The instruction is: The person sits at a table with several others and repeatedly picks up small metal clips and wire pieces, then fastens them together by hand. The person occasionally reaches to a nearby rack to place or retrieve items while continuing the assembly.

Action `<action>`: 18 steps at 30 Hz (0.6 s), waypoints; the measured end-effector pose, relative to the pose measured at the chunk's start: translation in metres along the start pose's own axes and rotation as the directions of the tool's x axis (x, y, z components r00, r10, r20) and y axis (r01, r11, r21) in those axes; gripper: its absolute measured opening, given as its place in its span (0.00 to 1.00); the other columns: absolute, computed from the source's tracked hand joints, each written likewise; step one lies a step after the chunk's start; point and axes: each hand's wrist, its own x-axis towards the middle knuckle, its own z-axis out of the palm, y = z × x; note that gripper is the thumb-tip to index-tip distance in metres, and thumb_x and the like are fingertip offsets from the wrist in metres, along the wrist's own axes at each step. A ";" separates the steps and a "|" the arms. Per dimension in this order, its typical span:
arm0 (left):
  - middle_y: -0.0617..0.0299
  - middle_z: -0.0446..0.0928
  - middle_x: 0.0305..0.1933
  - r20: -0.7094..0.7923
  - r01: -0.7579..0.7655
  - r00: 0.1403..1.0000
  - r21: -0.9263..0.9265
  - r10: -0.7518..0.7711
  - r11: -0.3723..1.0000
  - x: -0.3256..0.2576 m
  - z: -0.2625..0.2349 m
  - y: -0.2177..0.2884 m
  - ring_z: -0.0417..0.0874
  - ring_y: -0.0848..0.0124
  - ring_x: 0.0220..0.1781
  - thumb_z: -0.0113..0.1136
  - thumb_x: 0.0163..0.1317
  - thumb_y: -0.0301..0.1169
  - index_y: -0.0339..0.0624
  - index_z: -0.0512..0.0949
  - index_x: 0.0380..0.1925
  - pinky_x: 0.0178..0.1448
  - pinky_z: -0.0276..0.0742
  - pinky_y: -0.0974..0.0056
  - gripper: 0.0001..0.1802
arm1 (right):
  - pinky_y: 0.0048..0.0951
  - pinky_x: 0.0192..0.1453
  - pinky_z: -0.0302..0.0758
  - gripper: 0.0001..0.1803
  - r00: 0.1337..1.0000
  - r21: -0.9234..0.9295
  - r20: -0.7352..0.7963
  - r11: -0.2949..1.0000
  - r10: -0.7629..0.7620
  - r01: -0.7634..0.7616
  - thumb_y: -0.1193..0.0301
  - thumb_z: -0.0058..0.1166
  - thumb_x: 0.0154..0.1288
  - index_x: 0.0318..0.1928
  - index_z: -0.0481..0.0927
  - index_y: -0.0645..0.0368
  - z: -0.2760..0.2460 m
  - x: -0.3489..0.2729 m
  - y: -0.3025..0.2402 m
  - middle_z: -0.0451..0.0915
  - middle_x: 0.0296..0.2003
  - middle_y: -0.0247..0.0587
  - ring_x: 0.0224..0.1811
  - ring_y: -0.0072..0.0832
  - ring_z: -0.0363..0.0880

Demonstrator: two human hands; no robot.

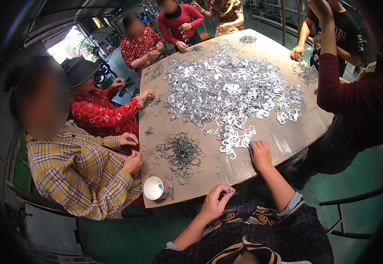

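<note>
My left hand (218, 202) is at the table's near edge, thumb and fingers pinched on a small thin metal piece (232, 192) whose exact shape is too small to make out. Further forward and to the right, my right hand (261, 155) has bent fingers at the near edge of a spread of flat, silvery-white metal hooks (235, 136). Whatever its fingertips hold is hidden. This spread joins a large heap of similar pieces (222, 83) over the middle of the table (284, 136). A bent wire piece (219, 171) lies just beyond my left hand.
Left of my hands lies a dark tangle of wire rings (182, 154), with a white cup (154, 188) at the table corner. A person in a yellow plaid shirt (77, 171) sits at left; several other people surround the table. A dark-red sleeve (332, 83) reaches in at right.
</note>
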 end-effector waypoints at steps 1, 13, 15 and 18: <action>0.54 0.82 0.40 -0.004 0.011 1.000 -0.004 -0.011 1.000 0.001 0.001 0.002 0.82 0.64 0.45 0.57 0.63 0.22 0.36 0.70 0.34 0.53 0.75 0.62 0.05 | 0.42 0.50 0.71 0.13 1.000 0.011 0.002 1.000 0.024 -0.024 0.74 0.60 0.55 0.42 0.78 0.61 0.001 0.001 0.003 0.78 0.32 0.44 0.40 0.43 0.74; 0.53 0.83 0.39 -0.054 0.017 0.998 0.012 -0.016 1.000 0.005 0.005 -0.001 0.83 0.66 0.43 0.57 0.64 0.22 0.35 0.71 0.35 0.50 0.77 0.63 0.05 | 0.22 0.38 0.79 0.12 0.840 0.740 0.497 0.399 0.218 -0.542 0.79 0.55 0.63 0.48 0.82 0.67 -0.072 -0.012 -0.073 0.84 0.29 0.38 0.32 0.20 0.82; 0.53 0.83 0.40 -0.065 0.017 0.998 0.035 -0.015 0.999 0.004 0.005 -0.003 0.83 0.69 0.44 0.57 0.64 0.22 0.35 0.71 0.36 0.50 0.77 0.64 0.05 | 0.23 0.39 0.79 0.13 0.847 0.765 0.507 0.369 0.159 -0.527 0.80 0.56 0.63 0.48 0.82 0.67 -0.088 -0.018 -0.090 0.84 0.30 0.38 0.33 0.20 0.82; 0.54 0.83 0.38 -0.091 0.015 0.996 0.076 -0.008 0.997 0.001 0.006 -0.003 0.83 0.69 0.44 0.58 0.64 0.23 0.34 0.73 0.36 0.49 0.77 0.64 0.05 | 0.22 0.40 0.78 0.13 0.845 0.750 0.522 0.411 0.115 -0.519 0.80 0.56 0.63 0.48 0.82 0.66 -0.103 -0.023 -0.103 0.84 0.32 0.38 0.34 0.20 0.82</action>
